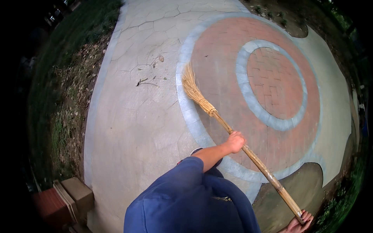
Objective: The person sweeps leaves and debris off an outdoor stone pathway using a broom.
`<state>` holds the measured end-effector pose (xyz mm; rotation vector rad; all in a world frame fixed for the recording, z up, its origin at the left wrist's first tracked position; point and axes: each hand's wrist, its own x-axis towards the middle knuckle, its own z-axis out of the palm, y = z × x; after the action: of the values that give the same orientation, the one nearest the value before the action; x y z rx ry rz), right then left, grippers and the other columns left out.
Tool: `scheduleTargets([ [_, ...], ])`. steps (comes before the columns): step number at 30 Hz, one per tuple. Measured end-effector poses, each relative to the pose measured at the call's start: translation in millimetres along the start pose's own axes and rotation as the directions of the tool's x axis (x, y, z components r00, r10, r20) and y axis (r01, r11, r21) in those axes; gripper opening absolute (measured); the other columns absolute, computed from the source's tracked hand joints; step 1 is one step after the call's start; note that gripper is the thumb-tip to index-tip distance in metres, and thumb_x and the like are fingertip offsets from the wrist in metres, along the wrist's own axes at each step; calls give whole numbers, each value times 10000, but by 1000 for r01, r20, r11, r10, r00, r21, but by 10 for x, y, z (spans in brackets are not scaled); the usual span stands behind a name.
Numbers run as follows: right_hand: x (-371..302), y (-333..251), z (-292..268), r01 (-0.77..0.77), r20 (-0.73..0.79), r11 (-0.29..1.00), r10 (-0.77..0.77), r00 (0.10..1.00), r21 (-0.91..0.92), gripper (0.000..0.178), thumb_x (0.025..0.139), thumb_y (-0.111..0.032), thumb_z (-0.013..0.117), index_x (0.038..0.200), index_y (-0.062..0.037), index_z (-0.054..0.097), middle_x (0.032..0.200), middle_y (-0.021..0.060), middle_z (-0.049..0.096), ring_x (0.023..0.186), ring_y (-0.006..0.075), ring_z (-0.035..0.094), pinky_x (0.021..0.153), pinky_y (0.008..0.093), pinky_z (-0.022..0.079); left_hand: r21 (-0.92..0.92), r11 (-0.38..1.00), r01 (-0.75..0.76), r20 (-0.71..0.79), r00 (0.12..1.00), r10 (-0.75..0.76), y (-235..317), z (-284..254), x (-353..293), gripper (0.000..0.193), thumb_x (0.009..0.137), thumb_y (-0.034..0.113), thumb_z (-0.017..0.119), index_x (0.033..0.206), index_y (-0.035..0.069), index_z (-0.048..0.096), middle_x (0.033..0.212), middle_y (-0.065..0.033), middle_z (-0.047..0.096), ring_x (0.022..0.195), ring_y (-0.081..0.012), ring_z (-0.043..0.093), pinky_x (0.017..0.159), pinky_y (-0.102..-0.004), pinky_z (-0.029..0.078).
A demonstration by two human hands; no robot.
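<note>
A straw broom [194, 90] with a long bamboo handle slants across the view, from its bristles near the middle to the lower right. Around the handle's lower part, not far above the binding, my left hand [235, 142] is closed. At the far end of the handle, by the lower right edge, my right hand [301, 223] grips it too. The bristle tips are over the grey-blue ring at the left rim of the red paved circle. Dry leaves [161, 58] and a dark twig [146, 82] lie on the pale pavement left of the bristles.
The pale stone-patterned pavement [124, 128] has a grey-blue border on the left. Beyond it run grass and leaf litter [70, 89]. A brown box-like block [75, 196] stands at the lower left. A smaller grey-blue ring [241, 77] sits inside the red circle. Greenery lines the right.
</note>
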<state>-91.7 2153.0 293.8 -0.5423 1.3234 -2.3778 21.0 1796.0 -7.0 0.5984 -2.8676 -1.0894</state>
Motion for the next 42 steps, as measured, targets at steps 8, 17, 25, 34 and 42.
scheduleTargets([
  [8, 550, 617, -337, -73, 83, 997, 70, 994, 33, 175, 889, -180, 419, 742, -97, 371, 626, 4, 337, 597, 122, 330, 697, 313, 340, 120, 990, 79, 260, 959, -109, -376, -16, -322, 152, 655, 144, 551, 779, 109, 630, 839, -89, 607, 936, -265, 532, 838, -402, 386],
  [17, 1295, 269, -1299, -20, -67, 999, 22, 997, 37, 191, 897, -140, 378, 713, -94, 350, 618, 3, 312, 597, 122, 334, 765, 316, 370, 143, 989, -29, 209, 978, -1, 207, 282, 963, 128, 652, 128, 533, 731, 90, 627, 778, -108, 617, 892, -266, 556, 769, -407, 418],
  [25, 1430, 445, -546, 133, -301, 985, -161, 940, -111, 293, 855, -183, 418, 590, -131, 305, 567, 5, 319, 627, 162, 350, 794, 387, 321, 252, 956, -153, 18, 988, 154, 26, -178, 2166, 82, 659, 133, 533, 698, 112, 602, 734, -69, 581, 842, -238, 531, 754, -365, 391],
  [34, 2137, 1004, 501, 9, -343, 992, -54, 938, -129, 306, 866, -163, 424, 585, -142, 303, 563, -4, 312, 582, 147, 316, 709, 362, 310, 221, 973, -65, 232, 973, 13, -758, -693, 1918, 123, 647, 159, 555, 747, 115, 611, 777, -69, 604, 855, -264, 552, 758, -383, 408],
  [42, 3032, 791, 260, -25, -232, 998, 13, 973, -49, 248, 835, -175, 432, 594, -122, 401, 544, -3, 357, 577, 147, 377, 658, 342, 342, 27, 997, -66, 221, 974, 59, -809, -1111, 2109, 190, 611, 123, 551, 796, 107, 594, 808, -95, 599, 877, -280, 550, 762, -414, 410],
])
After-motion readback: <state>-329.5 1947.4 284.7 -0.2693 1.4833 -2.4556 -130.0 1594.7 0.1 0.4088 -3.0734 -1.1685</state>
